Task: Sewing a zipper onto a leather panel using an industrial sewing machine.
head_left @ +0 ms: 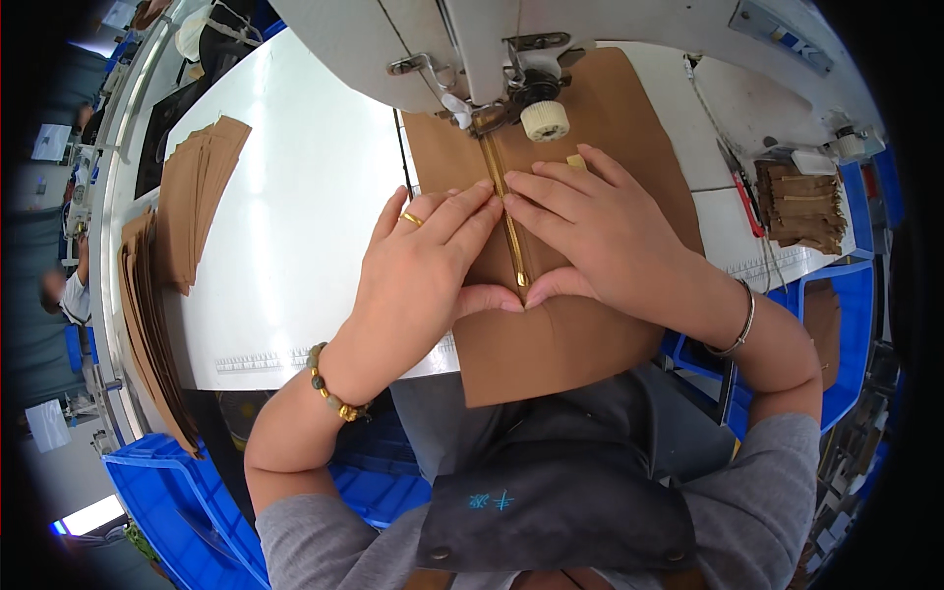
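A brown panel of fabric or leather [580, 354] lies under the sewing machine's needle area [482, 116] and hangs over the table's front edge. Down its middle runs a gold zipper [503, 211], leading up to the presser foot. My left hand [433, 246] rests flat on the panel left of the zipper, fingertips along its edge. On the other side my right hand [590, 221] lies flat with fingers spread. Both thumbs meet just below the zipper's lower end. Neither hand grips anything. What lies under the palms is hidden.
Stacked brown panels [197, 197] lie at the table's left, with more hanging over the edge [147, 315]. To the right are red-handled snips [747, 202] and a bundle of brown zipper pieces [801, 208]. Blue bins [182, 492] stand low on both sides.
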Available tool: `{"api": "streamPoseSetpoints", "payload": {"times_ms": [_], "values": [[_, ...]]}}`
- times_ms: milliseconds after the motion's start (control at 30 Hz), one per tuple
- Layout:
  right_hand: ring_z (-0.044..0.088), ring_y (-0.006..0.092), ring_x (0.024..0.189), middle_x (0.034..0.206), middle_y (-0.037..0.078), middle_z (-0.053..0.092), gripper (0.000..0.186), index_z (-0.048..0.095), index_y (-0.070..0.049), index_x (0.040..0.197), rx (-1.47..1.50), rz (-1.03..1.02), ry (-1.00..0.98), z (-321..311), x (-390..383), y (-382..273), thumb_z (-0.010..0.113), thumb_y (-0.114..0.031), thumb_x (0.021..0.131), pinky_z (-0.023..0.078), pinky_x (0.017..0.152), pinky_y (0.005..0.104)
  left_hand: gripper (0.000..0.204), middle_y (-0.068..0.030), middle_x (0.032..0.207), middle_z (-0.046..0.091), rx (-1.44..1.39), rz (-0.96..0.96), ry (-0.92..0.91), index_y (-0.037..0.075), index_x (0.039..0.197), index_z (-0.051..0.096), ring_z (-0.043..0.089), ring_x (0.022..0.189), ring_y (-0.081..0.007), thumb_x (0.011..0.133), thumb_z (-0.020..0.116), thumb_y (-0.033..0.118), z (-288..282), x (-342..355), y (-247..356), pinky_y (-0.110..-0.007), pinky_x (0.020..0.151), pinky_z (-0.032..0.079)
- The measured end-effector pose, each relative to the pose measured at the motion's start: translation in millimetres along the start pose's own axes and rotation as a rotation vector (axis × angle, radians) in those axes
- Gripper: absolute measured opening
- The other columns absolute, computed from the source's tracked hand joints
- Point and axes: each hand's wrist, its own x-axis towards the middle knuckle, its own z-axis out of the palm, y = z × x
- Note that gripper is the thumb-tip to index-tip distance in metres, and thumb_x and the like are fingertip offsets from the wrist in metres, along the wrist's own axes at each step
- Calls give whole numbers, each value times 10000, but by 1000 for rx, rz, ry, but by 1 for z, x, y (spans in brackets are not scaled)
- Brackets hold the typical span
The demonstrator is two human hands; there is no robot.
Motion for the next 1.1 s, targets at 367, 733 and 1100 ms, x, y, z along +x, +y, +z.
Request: {"api": "streamPoseSetpoints", "payload": {"times_ms": [367,733,1100], "values": [[576,281,1298,1348,110,657,772,670,-17,1328,18,-18,79,11,26,28,771,-565,793,426,1147,492,852,-114,1371,641,8,-2,54,21,1375,669,627,1172,-336,706,841,520,4,26,-27,-496,1104,450],[626,284,1212,1249,92,678,664,698,-43,1243,61,22,120,8,24,24,801,-505,776,492,1080,447,779,-151,1402,622,-147,-70,84,7,1372,670,622,1234,-360,771,851,467,8,23,-26,-434,1027,536],[653,304,1234,1269,134,704,546,742,-26,1173,166,-59,116,2,10,12,839,-373,763,530,1037,425,647,-149,1402,666,-260,-99,131,23,1353,689,593,1383,-344,784,892,256,14,-14,-5,-428,1109,539]]}}
